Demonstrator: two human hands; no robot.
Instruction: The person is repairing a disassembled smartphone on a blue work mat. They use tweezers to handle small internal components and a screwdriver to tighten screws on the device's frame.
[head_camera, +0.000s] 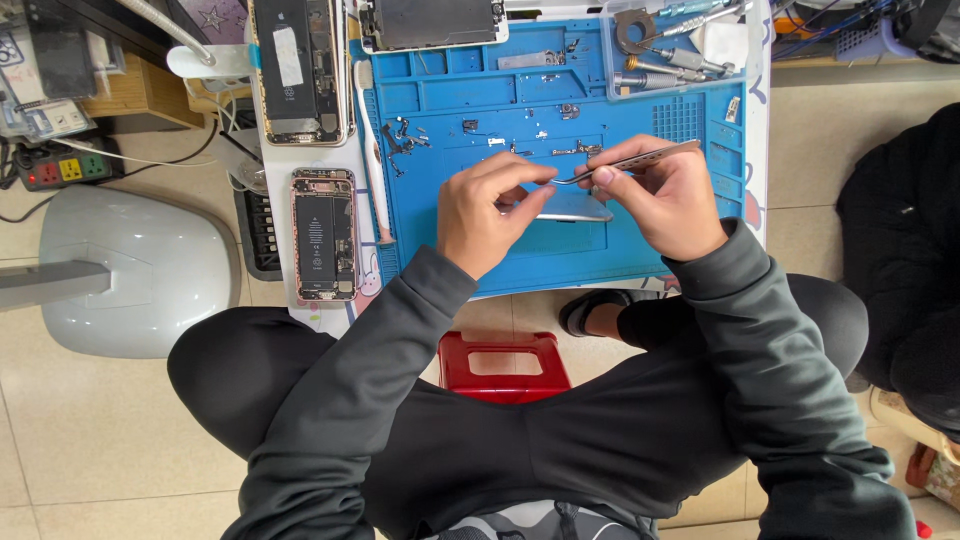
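Your right hand (665, 195) grips tweezers (625, 163); your left hand (485, 210) pinches a small silver plate (572, 208) on the blue mat (560, 255), both w/ fingers closed. Loose screws (405, 135) lie just beside. Two opened phones (323, 235) rest left on the worktop (275, 165). The clear tray (680, 50) holds screwdrivers.

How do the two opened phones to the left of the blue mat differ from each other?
The upper opened phone is bigger and cut off by the picture's top edge; the lower opened phone is smaller and shows whole. The upper has a pale frame, the lower a pinkish one. Both lie face-open, showing a dark battery.
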